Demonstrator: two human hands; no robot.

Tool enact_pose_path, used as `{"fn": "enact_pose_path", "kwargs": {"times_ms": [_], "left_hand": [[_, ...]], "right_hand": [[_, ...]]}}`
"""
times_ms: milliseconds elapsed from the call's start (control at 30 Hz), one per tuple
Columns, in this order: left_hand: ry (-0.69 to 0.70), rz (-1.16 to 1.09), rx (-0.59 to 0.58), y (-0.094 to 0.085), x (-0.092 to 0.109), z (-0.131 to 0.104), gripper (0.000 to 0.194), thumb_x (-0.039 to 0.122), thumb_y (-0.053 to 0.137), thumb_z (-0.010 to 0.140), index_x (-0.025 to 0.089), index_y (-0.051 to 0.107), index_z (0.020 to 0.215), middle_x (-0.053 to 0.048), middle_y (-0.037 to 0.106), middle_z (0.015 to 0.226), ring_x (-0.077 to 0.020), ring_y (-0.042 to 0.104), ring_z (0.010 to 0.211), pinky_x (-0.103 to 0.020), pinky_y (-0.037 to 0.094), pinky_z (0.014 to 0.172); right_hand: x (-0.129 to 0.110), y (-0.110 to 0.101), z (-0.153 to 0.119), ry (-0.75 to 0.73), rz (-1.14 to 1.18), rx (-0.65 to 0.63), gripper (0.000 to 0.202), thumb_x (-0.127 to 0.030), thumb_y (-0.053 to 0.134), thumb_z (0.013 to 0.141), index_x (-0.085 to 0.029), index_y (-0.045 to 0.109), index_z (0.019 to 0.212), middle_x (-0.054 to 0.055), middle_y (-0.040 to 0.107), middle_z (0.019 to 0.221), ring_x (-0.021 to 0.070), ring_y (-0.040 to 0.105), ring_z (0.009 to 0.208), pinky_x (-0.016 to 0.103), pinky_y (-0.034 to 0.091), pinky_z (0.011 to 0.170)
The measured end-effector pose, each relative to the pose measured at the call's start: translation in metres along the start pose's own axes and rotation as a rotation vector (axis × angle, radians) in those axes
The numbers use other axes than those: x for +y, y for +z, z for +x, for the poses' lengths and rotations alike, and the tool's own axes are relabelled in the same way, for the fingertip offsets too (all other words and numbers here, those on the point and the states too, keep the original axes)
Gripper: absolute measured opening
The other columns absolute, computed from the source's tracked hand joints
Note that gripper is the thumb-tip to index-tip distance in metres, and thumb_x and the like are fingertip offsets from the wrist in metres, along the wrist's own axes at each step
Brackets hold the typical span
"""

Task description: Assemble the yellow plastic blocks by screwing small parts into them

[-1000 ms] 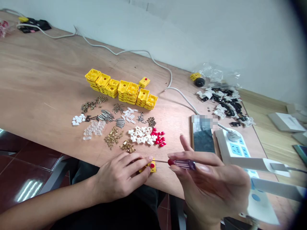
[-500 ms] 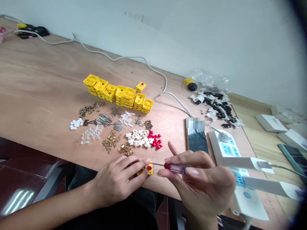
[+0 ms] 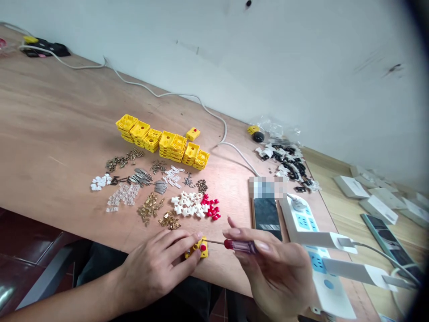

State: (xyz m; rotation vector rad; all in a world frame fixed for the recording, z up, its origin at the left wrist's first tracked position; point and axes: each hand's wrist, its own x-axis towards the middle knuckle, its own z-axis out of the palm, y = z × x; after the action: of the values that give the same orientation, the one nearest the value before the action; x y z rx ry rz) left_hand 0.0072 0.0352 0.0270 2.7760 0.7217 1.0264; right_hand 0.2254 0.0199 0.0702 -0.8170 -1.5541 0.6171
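Note:
My left hand grips a small yellow plastic housing with a red button, at the table's front edge. Its fingers cover the housing's left side. In my right hand is a screwdriver with a clear purplish handle and a red collar, held between thumb and fingers. The thin shaft points left and its tip meets the housing near its upper edge; the exact contact spot is too small to make out. Just beyond the hands lie white plastic parts, red caps and brass pieces.
Stacked yellow housings stand mid-table, with a finished-looking yellow box behind. Piles of screws and clear parts lie in front. On the right are a phone, a white power strip with plugged-in chargers, and black-and-white parts.
The view has tilted and shifted slightly, so everything sits lower and further left. Both hands keep their hold; the right fingers have turned a little around the screwdriver handle.

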Motion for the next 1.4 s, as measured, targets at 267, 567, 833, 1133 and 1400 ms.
{"fn": "enact_pose_path", "kwargs": {"times_ms": [267,567,833,1133,1400], "left_hand": [[-0.016,-0.018,0.012,0.0,0.0,0.0,0.032,0.014,0.04,0.108,0.011,0.072,0.112,-0.011,0.076,0.114,-0.0243,0.07,0.098,-0.038,0.066,0.076],[-0.044,-0.032,0.025,0.004,0.002,-0.003,0.029,0.015,0.043,0.108,0.01,0.071,0.115,-0.012,0.075,0.113,-0.0236,0.069,0.102,-0.037,0.064,0.081],[-0.03,-0.131,-0.019,0.005,-0.001,-0.008,0.027,0.015,0.047,0.107,0.007,0.065,0.125,-0.012,0.073,0.121,-0.022,0.066,0.11,-0.034,0.062,0.088],[0.007,-0.068,0.082,0.008,-0.005,-0.005,0.033,0.01,0.04,0.106,0.01,0.07,0.12,-0.007,0.076,0.116,-0.0206,0.067,0.091,-0.031,0.061,0.075],[-0.013,-0.059,0.136,0.014,-0.008,-0.007,0.026,0.01,0.049,0.103,0.014,0.074,0.107,-0.003,0.077,0.111,-0.0184,0.067,0.085,-0.028,0.061,0.068]], "right_hand": [[-0.002,0.006,-0.001,0.008,-0.016,0.008,0.058,0.012,0.068,0.077,-0.029,0.066,0.119,0.002,0.078,0.106,0.0191,0.078,0.09,0.042,0.072,0.084],[-0.013,0.016,-0.001,0.084,-0.012,0.039,0.06,0.016,0.066,0.077,-0.03,0.065,0.115,0.0,0.077,0.101,0.0166,0.077,0.087,0.029,0.072,0.066],[-0.005,0.006,0.053,0.052,-0.043,0.176,0.046,0.008,0.069,0.081,-0.03,0.062,0.107,-0.003,0.078,0.1,0.0162,0.078,0.092,0.03,0.071,0.076],[0.054,0.041,0.099,0.189,-0.01,0.065,0.03,-0.009,0.078,0.081,-0.026,0.056,0.093,-0.003,0.079,0.093,0.0168,0.078,0.092,0.031,0.068,0.077],[0.063,0.041,0.092,0.205,-0.039,0.069,0.031,-0.007,0.076,0.082,-0.027,0.056,0.094,-0.003,0.079,0.094,0.0158,0.079,0.092,0.03,0.068,0.078]]}}
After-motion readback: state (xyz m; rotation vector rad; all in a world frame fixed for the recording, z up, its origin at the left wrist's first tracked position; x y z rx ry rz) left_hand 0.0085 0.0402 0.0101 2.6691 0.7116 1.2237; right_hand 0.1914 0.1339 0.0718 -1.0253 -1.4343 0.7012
